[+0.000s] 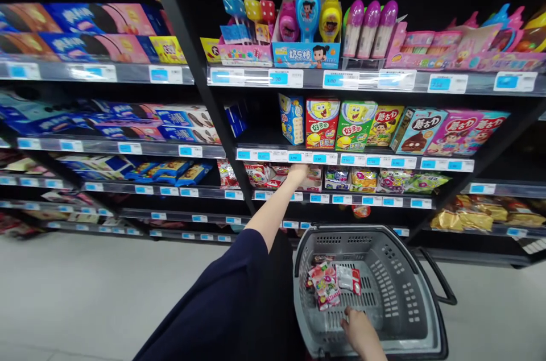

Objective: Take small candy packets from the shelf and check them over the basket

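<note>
My left hand (299, 170) reaches into the low shelf row of candy bags, just under a shelf edge with price tags. Its fingers are hidden by that edge, near a pale red bag (314, 177). My right hand (357, 328) is inside the grey shopping basket (386, 270), its fingers slightly bent and apart, with nothing visible in them. Beyond its fingertips, a pink candy bag (325, 287) and a white and red packet (348, 279) lie on the basket's floor. A darker packet (323, 259) is partly covered behind them.
Snack boxes (323, 123) stand on the shelf above my left hand, with toy candies (307, 11) higher up. Blue cookie boxes (98, 45) fill shelves to the left. Gold bags (469, 219) lie low on the right. The basket's black handle (441, 278) sticks out over the pale floor (63, 293).
</note>
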Tool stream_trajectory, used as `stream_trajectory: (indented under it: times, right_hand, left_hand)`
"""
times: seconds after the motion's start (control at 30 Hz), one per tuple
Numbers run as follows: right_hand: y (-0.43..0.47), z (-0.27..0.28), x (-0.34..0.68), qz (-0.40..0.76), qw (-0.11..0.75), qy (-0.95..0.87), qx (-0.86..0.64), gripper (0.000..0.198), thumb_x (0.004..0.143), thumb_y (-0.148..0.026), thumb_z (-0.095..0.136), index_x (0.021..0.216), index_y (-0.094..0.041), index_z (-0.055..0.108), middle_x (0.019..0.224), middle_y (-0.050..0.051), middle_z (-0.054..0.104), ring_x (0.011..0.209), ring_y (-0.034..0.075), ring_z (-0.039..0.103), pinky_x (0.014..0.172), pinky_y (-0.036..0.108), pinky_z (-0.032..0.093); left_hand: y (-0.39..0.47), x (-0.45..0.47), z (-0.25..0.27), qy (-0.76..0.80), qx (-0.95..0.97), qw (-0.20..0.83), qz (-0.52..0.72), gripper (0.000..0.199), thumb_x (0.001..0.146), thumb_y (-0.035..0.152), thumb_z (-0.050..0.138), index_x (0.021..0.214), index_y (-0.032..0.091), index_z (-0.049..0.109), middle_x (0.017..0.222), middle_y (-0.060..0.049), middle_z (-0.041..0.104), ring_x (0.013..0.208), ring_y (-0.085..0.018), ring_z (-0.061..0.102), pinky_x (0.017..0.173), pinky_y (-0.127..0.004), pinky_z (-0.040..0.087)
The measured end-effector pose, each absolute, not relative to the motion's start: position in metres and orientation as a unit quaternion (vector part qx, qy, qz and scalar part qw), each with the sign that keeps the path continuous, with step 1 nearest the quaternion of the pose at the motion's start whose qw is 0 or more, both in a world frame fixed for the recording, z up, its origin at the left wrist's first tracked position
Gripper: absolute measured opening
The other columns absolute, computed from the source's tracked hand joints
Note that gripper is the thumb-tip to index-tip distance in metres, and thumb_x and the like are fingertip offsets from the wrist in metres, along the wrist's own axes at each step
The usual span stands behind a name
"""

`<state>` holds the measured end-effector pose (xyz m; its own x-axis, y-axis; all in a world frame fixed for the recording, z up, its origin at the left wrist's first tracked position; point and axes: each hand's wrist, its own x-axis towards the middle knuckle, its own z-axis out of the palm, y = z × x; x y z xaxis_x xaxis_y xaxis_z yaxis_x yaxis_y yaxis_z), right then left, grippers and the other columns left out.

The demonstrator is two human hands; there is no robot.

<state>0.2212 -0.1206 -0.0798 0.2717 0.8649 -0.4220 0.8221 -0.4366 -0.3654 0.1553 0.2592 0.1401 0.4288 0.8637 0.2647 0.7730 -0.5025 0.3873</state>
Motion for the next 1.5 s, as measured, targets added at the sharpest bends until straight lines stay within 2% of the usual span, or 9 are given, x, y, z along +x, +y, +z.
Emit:
stream_trajectory:
  times: [0.4,0.5,0.63,0.73,0.9,1.03,1.17,1.3,1.5]
  right_hand:
    - [-0.116,-0.074,0.221,0.318,0.096,-0.527,-0.782,0.024,0.075,-0.02,0.045,0.091,-0.017,0.063,0.085,0.013,0.07,0.086,0.026,0.064,0.072,0.03,0.045]
    - [-0.108,-0.067,0.216,0.355,0.214,-0.517,-0.749,0.023,0.076,-0.024,0.044,0.087,-0.021,0.064,0.084,0.009,0.071,0.086,0.023,0.064,0.074,0.028,0.045]
    - [-0.096,-0.051,0.199,0.468,0.412,-0.432,-0.652,0.038,0.072,-0.051,0.046,0.086,-0.02,0.063,0.079,0.008,0.07,0.075,0.024,0.065,0.071,0.034,0.048]
    - [-0.091,-0.023,0.186,0.574,0.527,-0.307,-0.546,0.06,0.069,-0.065,0.044,0.104,-0.018,0.056,0.089,0.011,0.068,0.076,0.025,0.065,0.072,0.039,0.049]
    - [-0.098,0.028,0.189,0.542,0.698,-0.206,-0.42,0.062,0.075,-0.06,0.042,0.13,-0.033,0.028,0.117,0.007,0.056,0.093,0.021,0.061,0.077,0.039,0.049]
    - [-0.11,0.037,0.209,0.516,0.695,-0.227,-0.445,0.073,0.067,-0.038,0.067,0.129,-0.031,0.031,0.105,0.006,0.062,0.086,0.02,0.062,0.069,0.031,0.05]
    - [-0.117,0.027,0.228,0.464,0.671,-0.263,-0.514,0.052,0.063,-0.032,0.071,0.111,-0.022,0.056,0.092,0.006,0.066,0.078,0.018,0.062,0.069,0.029,0.05]
    - [-0.118,0.022,0.237,0.387,0.639,-0.323,-0.581,0.037,0.06,-0.031,0.071,0.094,-0.017,0.067,0.094,0.008,0.066,0.083,0.02,0.061,0.072,0.03,0.049]
    - [-0.118,0.022,0.234,0.249,0.611,-0.382,-0.647,0.019,0.066,-0.035,0.064,0.073,-0.019,0.07,0.076,0.006,0.065,0.075,0.019,0.058,0.066,0.03,0.047]
  left_hand:
    - [0.183,0.103,0.123,0.442,0.782,0.122,0.422,0.028,0.082,0.011,0.032,0.094,0.019,0.056,0.123,-0.007,0.048,0.113,-0.015,0.044,0.093,-0.03,0.037]
    - [0.16,0.09,0.12,0.465,0.708,0.166,0.505,0.026,0.082,0.012,0.031,0.093,0.018,0.053,0.128,-0.009,0.042,0.117,-0.017,0.04,0.09,-0.032,0.039]
    - [0.118,0.082,0.12,0.452,0.622,0.283,0.574,0.024,0.084,0.016,0.027,0.097,0.018,0.046,0.13,-0.011,0.039,0.114,-0.018,0.044,0.078,-0.029,0.047]
    - [0.073,0.08,0.116,0.406,0.606,0.393,0.559,0.018,0.084,0.017,0.028,0.091,0.02,0.044,0.131,-0.008,0.039,0.108,-0.018,0.05,0.072,-0.027,0.048]
    - [0.01,0.073,0.097,0.384,0.56,0.557,0.479,0.01,0.078,0.015,0.036,0.076,0.019,0.045,0.129,-0.005,0.043,0.105,-0.02,0.053,0.073,-0.029,0.047]
    - [0.003,0.06,0.077,0.331,0.482,0.705,0.401,0.003,0.069,0.021,0.046,0.069,0.017,0.046,0.112,-0.007,0.055,0.085,-0.02,0.059,0.064,-0.029,0.048]
    - [0.012,0.054,0.064,0.281,0.452,0.798,0.283,0.025,0.063,0.026,0.055,0.087,0.018,0.056,0.089,-0.007,0.062,0.07,-0.019,0.06,0.057,-0.03,0.048]
    - [0.013,0.061,0.054,0.3,0.535,0.737,0.284,0.047,0.048,0.016,0.072,0.095,0.015,0.062,0.092,-0.007,0.063,0.081,-0.019,0.058,0.07,-0.027,0.045]
    - [0.014,0.067,0.041,0.378,0.624,0.625,0.276,0.017,0.053,0.025,0.072,0.066,0.015,0.07,0.067,-0.004,0.066,0.064,-0.016,0.058,0.063,-0.026,0.044]
